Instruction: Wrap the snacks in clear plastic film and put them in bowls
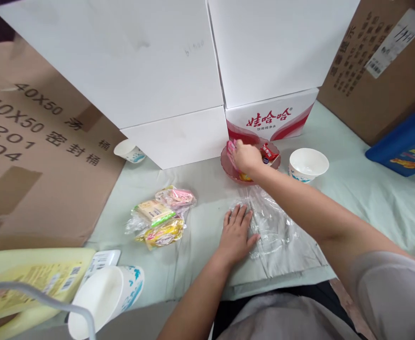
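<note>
Left carton [40, 141], printed 40X50, at far left; yellow jug [37, 278] lies in front of it, near cup [129, 288] beside the jug. Far cup [134, 154] sits between left carton and the white boxes [172, 137]. Next, snack packs [156, 212] in a loose heap on the cloth-covered worktop [200, 264], front of the white boxes. Left hand [236, 236]: palm down on worktop, fingers spread, grip flat, nothing held; thumb at the edge of the clear bag [271, 226]. Bowl [225, 169], pink and see-through, stands by the boxes. Right hand [247, 158] is over it, grip pinched on a pink pack [231, 152]; a yellow pack [245, 177] and a red pack [269, 153] are in the bowl. Bag lies just in front of bowl, partly under right forearm. Right cup [308, 165] upright, near the bowl. Blue pack [402, 151] at far right, in front of right carton [370, 89].
</note>
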